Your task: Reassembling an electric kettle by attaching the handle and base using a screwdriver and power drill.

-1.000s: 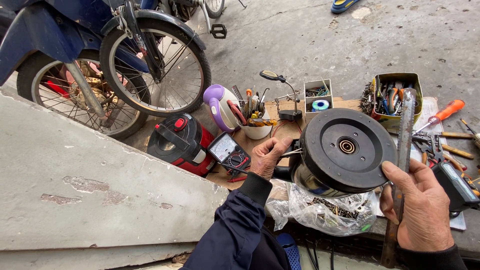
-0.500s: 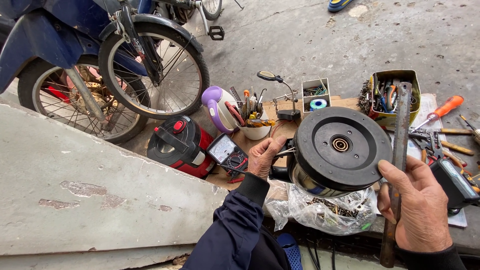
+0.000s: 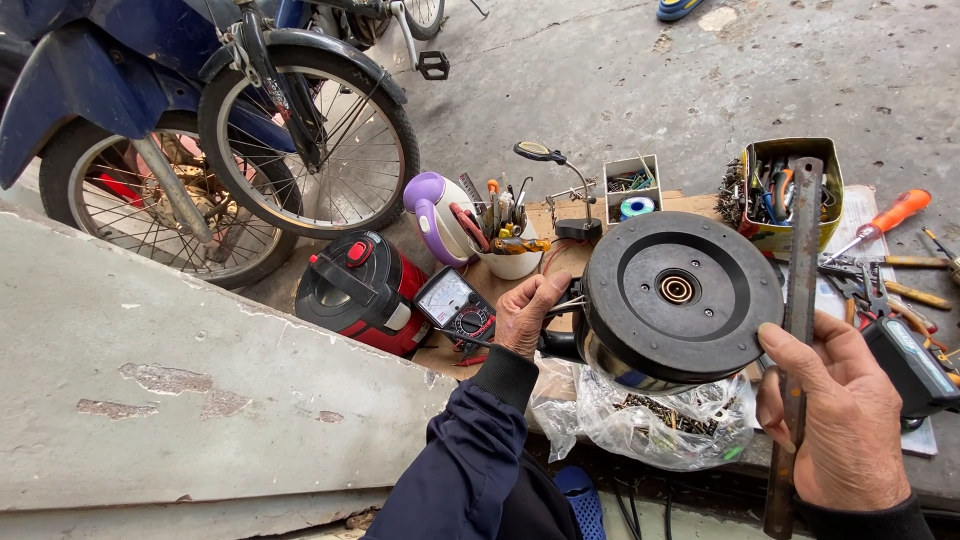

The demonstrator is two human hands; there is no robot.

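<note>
At the centre right of the frame the left hand (image 3: 528,315) closes on the side of an upturned kettle (image 3: 680,300), its round black base facing the camera. The right hand (image 3: 835,415), lower right, is wrapped around a long rusty metal file (image 3: 798,330) standing upright beside the base. Held only by one side, the kettle could tip or slip toward the plastic bag of screws (image 3: 660,420) below; the file could skid across the smooth plastic.
</note>
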